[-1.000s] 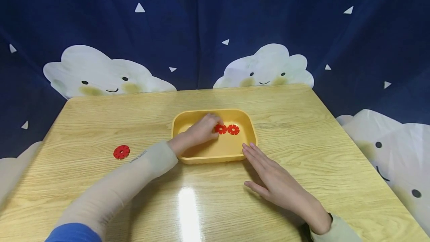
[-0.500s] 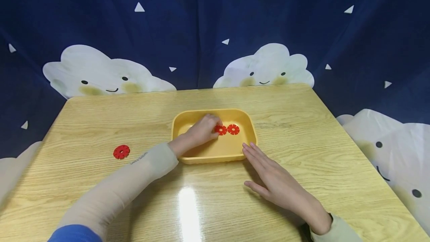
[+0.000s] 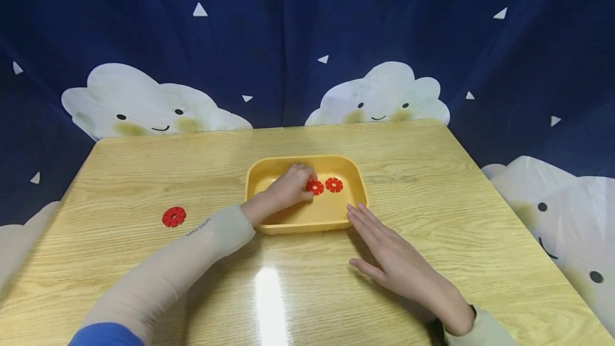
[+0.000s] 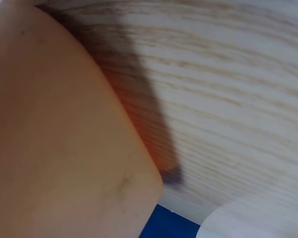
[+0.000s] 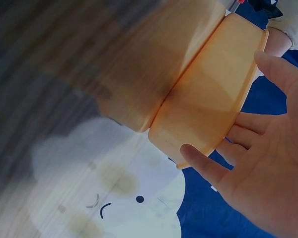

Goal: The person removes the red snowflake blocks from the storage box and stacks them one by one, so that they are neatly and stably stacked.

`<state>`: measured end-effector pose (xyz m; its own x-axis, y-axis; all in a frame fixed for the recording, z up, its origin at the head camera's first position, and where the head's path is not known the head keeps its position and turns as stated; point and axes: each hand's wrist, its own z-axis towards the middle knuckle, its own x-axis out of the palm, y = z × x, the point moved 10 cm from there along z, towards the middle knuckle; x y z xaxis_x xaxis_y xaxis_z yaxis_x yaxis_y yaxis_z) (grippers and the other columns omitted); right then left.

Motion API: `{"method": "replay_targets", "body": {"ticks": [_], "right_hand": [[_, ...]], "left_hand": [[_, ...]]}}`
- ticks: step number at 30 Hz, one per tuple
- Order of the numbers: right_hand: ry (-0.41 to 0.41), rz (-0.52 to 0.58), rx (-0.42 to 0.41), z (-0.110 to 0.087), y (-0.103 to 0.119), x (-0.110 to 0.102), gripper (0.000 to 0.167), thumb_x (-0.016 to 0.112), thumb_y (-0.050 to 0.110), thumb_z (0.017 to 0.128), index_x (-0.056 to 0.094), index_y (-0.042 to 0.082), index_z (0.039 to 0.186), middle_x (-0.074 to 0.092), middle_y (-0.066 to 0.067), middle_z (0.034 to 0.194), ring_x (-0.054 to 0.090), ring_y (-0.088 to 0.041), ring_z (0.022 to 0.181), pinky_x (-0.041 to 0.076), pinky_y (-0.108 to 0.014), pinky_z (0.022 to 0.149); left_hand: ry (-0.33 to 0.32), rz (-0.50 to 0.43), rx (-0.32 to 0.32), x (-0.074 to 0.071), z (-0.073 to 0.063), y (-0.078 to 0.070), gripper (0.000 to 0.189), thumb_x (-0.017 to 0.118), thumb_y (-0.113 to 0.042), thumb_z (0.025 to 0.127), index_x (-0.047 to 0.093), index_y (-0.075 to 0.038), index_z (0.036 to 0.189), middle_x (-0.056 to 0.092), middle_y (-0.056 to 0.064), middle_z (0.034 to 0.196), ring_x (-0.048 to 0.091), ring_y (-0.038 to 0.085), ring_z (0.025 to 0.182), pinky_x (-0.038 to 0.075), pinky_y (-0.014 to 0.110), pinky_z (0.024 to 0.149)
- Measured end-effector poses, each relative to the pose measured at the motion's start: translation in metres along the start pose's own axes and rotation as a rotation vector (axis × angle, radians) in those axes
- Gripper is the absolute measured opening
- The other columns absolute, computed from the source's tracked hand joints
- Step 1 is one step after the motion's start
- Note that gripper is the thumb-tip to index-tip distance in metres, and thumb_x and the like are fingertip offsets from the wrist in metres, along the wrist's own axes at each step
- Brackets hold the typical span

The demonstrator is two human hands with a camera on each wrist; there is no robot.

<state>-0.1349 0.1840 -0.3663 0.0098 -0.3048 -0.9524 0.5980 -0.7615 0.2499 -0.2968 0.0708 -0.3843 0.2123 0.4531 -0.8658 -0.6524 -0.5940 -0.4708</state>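
Note:
A yellow plastic tray [image 3: 307, 226] stands on the table. Inside it lie two red notched discs, a left disc [image 3: 315, 188] and a right disc [image 3: 333, 185], with a narrow gap between them. My left hand [image 3: 288, 187] reaches in over the near left rim and pinches the left disc between thumb and fingers, which hide part of it. My right hand [image 3: 396, 260] has straight fingers at the tray's near right corner, thumb spread apart. In the right wrist view, the right hand's fingertips [image 5: 187, 150] are against the tray wall [image 5: 203, 94].
A third red notched disc [image 3: 174, 217] lies on the wooden table [image 3: 211, 175], left of the tray. Behind hangs a dark blue curtain [image 3: 250, 41] with white clouds. A blurred tan surface [image 4: 64, 129] fills much of the left wrist view; its kind is unclear.
The left disc has shifted slightly toward me and leftward with my left fingers, widening its gap from the right disc. My right hand has stayed put.

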Motion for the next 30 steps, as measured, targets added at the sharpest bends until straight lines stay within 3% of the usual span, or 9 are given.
{"method": "replay_targets", "body": {"ticks": [16, 22, 30], "right_hand": [[0.018, 0.000, 0.023, 0.000, -0.001, 0.001, 0.087, 0.065, 0.038, 0.094, 0.011, 0.013, 0.158, 0.011, -0.002, 0.163, 0.013, -0.023, 0.148, 0.029, -0.049, 0.112], [0.014, -0.002, 0.014, 0.000, 0.000, 0.000, 0.086, 0.064, 0.038, 0.094, 0.014, 0.010, 0.158, 0.012, -0.003, 0.163, 0.013, -0.025, 0.148, 0.029, -0.050, 0.112], [0.006, 0.001, 0.011, 0.000, 0.001, -0.001, 0.085, 0.065, 0.037, 0.094, 0.018, 0.006, 0.156, 0.012, -0.004, 0.163, 0.014, -0.026, 0.148, 0.030, -0.051, 0.111]], "left_hand": [[-0.009, -0.065, -0.036, -0.006, -0.003, 0.000, 0.038, 0.082, -0.006, 0.072, 0.063, 0.002, 0.105, 0.062, 0.010, 0.090, 0.052, 0.025, 0.090, 0.044, 0.037, 0.086], [-0.037, -0.078, -0.037, -0.023, -0.015, -0.008, 0.037, 0.081, -0.005, 0.074, 0.063, 0.000, 0.106, 0.064, 0.011, 0.100, 0.054, 0.027, 0.099, 0.048, 0.035, 0.087], [-0.107, -0.115, 0.017, -0.053, -0.035, -0.020, 0.035, 0.081, -0.002, 0.074, 0.064, 0.002, 0.104, 0.066, 0.011, 0.100, 0.060, 0.027, 0.096, 0.050, 0.034, 0.087]]}}
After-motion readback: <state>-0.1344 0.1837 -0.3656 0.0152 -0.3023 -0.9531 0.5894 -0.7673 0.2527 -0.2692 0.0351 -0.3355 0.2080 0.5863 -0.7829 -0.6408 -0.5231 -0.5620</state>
